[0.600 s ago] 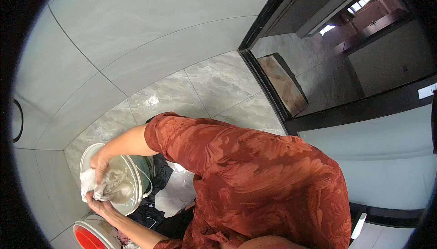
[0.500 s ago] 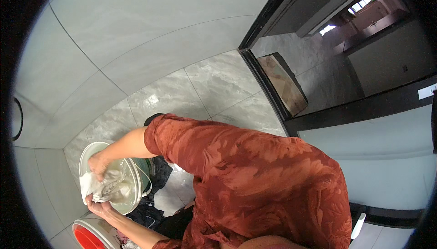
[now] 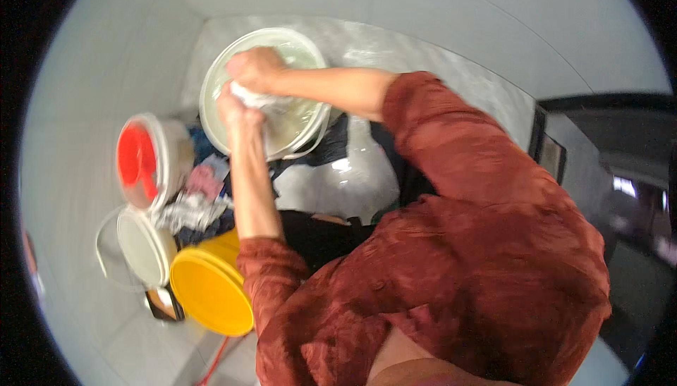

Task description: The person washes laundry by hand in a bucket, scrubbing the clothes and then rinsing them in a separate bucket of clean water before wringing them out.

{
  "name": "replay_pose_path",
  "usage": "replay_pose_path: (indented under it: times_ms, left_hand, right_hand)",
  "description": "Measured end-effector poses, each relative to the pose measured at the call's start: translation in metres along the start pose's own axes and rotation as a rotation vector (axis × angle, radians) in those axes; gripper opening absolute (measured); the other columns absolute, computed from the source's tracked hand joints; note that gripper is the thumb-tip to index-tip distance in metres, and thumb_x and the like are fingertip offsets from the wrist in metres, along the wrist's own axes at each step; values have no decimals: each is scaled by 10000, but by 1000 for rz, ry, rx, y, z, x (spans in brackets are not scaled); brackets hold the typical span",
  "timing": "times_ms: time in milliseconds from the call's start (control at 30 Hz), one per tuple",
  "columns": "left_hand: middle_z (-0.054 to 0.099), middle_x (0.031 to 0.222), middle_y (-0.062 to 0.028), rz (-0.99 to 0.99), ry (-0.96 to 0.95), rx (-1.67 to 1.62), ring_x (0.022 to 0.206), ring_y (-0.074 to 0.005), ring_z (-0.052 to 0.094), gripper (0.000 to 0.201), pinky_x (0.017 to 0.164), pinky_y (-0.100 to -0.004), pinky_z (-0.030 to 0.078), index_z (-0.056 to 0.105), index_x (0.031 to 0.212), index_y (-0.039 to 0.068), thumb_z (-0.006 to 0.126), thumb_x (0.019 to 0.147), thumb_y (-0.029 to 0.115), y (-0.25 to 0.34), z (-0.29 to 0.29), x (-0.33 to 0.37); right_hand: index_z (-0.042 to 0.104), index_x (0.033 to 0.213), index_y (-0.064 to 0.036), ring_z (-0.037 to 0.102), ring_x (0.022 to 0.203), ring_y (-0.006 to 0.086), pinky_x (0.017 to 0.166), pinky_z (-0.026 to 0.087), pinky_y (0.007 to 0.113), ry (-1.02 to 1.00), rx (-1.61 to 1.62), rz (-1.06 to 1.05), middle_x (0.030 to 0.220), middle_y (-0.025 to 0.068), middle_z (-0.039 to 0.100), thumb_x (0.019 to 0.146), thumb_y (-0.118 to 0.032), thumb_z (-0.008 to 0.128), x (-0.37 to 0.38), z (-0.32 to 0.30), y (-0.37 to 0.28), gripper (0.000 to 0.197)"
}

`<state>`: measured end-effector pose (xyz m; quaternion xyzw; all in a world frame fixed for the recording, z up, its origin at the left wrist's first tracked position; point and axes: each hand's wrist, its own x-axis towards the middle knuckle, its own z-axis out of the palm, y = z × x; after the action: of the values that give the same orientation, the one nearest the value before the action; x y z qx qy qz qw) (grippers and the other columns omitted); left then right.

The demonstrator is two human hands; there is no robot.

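A white bucket [image 3: 207, 97] of cloudy water stands on the tiled floor in front of me. Over it, both of my hands are closed around a wet white cloth [image 3: 259, 100], bunched up between them. My right hand [image 3: 258, 69], a fist, grips it from the far side. Nearer to me, my left hand [image 3: 237, 109] clasps its other part. Motion smears the fingers a little, and the cloth's lower end merges with the water.
Left of the bucket stands a white bucket [image 3: 166, 167] with a red plastic thing [image 3: 136, 153] inside. Piled clothes [image 3: 194, 210] lie beside it. Closer are another pale bucket [image 3: 141, 245] and a yellow bucket [image 3: 211, 291]. A tiled wall [image 3: 92, 125] rises at left.
My view has swung left and down, so the bucket sits nearer the middle and the yellow bucket shows. My hands have come closer together, with the cloth bunched tighter between them.
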<state>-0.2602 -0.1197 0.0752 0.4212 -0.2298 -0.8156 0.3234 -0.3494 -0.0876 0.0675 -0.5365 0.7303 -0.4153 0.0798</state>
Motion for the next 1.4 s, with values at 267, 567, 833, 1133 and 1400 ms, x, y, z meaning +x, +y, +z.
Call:
replay_pose_path:
  times_ms: [267,567,833,1133,1400]
  left_hand:
    - [616,907,-137,242,1,6,788,-252,614,240,724,-350,509,539,983,-30,482,833,149,3,-18,6]
    - [546,1088,-125,138,-345,90,1018,-224,522,481,893,-351,406,465,1136,10,487,861,404,33,-6,-30]
    - [579,978,-116,298,-328,214,903,-243,537,669,844,-352,396,489,1087,-46,421,820,563,22,-7,-31]
    - [413,1236,-245,-239,-491,-246,1135,-376,409,882,941,-524,323,391,1235,4,275,755,734,-21,-20,-19]
    - [619,912,-121,-347,-497,-247,824,-270,585,337,764,-414,470,560,999,41,452,870,333,-8,-71,40]
  right_hand:
    - [617,753,-73,594,646,314,591,465,394,3,93,-13,668,168,597,748,-317,550,-9,2,-20,253]
    - [374,1285,-88,522,1006,229,865,401,303,-431,166,-196,1134,174,527,630,-357,705,-10,-41,-31,781]
    - [639,844,-100,596,835,290,709,454,377,-193,163,35,855,121,640,660,-260,633,16,-45,2,244]
    - [620,831,-114,591,783,253,700,452,364,88,312,217,826,95,612,717,-181,600,-23,7,-29,133]
    - [565,818,-87,583,775,287,704,443,383,78,282,-295,775,104,594,693,-135,570,-90,1,-81,134]
